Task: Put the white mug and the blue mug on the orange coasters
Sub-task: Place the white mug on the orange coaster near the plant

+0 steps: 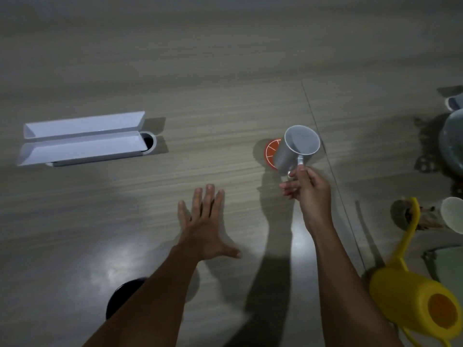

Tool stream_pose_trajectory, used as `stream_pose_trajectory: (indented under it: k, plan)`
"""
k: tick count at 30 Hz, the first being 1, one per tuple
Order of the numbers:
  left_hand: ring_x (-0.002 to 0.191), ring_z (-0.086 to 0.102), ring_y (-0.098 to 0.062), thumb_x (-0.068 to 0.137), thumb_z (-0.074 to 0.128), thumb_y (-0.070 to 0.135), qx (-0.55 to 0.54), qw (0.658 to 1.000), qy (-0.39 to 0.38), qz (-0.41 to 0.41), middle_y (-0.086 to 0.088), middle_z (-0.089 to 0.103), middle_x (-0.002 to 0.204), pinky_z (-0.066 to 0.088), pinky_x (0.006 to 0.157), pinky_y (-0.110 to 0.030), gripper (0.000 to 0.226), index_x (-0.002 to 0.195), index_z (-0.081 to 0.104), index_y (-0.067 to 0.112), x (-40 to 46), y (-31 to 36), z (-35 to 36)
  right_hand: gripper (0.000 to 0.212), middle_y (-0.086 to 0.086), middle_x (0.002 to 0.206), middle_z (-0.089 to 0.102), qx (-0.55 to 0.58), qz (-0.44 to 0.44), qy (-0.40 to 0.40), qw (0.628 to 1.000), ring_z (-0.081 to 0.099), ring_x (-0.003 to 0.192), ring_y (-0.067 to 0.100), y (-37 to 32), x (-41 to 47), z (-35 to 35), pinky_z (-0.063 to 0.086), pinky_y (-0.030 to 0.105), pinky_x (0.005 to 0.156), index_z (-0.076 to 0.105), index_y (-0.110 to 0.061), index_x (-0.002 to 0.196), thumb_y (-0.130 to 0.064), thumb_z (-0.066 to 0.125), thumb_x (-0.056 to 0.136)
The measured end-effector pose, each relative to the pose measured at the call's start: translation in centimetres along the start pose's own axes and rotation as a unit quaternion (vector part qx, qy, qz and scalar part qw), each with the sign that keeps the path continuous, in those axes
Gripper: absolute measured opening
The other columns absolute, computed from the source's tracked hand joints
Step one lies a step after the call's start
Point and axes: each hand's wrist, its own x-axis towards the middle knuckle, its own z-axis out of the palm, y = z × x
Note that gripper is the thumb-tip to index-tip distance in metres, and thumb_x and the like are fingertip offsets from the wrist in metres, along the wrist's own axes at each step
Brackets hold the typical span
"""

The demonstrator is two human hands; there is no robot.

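- The right hand (304,187) grips a white mug (297,149) by its handle, thumb on top and fingers curled closed around it.
- The mug is tilted, its open mouth facing up and toward the camera, its base over an orange coaster (271,151) printed like a citrus slice. Whether the base touches the coaster cannot be told.
- The left hand (205,226) holds nothing; it is spread flat, fingers splayed, on or just above the wood-grain table (200,71).
- Under the left forearm, near the bottom edge, sits a dark round vessel (125,296), possibly the blue mug; too dim and too hidden to be sure.
- Progress, as a judgement: the white mug is about to be set down but not released; the blue mug is left to place.
- Count: one white mug in hand, one coaster visible, one dark vessel. A second coaster is not in view.
- Farther off: a long white open box (82,139) at left; a yellow watering can (416,299) at right.
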Motion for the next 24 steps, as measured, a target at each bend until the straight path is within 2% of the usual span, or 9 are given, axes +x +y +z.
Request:
stream_pose_trajectory:
  k: [9,15,24]
  plan:
    - [0.139,-0.045,-0.024,0.028,0.054,0.101,-0.007,1.000,-0.013,-0.017,0.005,-0.044,0.155,-0.033,0.103,-0.059,0.161,0.146,-0.033,0.035,-0.2,0.3,-0.5,0.032,0.009,0.063,0.075,0.006,-0.021,0.008,1.000,0.062,0.049,0.020,1.0,2.4,0.8,0.050,0.025,0.049,0.067,-0.017,0.080,-0.025,0.050,0.106]
    - [0.139,-0.045,-0.023,0.029,0.057,0.099,-0.012,1.000,-0.016,-0.018,0.006,-0.043,0.156,-0.043,0.098,-0.050,0.160,0.146,-0.032,0.036,-0.4,0.5,-0.9,0.031,0.007,0.062,0.075,0.011,-0.026,-0.002,1.000,0.062,0.050,0.020,1.2,2.6,0.9,0.049,0.026,0.050,0.066,-0.014,0.082,-0.022,0.049,0.107]
    - [0.139,-0.045,-0.023,0.030,0.057,0.098,-0.008,1.000,-0.017,-0.022,0.006,-0.044,0.155,-0.033,0.103,-0.058,0.160,0.146,-0.032,0.035,-0.4,0.6,-0.9,0.030,0.005,0.064,0.076,0.005,-0.042,-0.005,0.999,0.063,0.053,0.022,1.3,3.4,0.9,0.048,0.028,0.053,0.065,-0.015,0.083,-0.021,0.048,0.107]
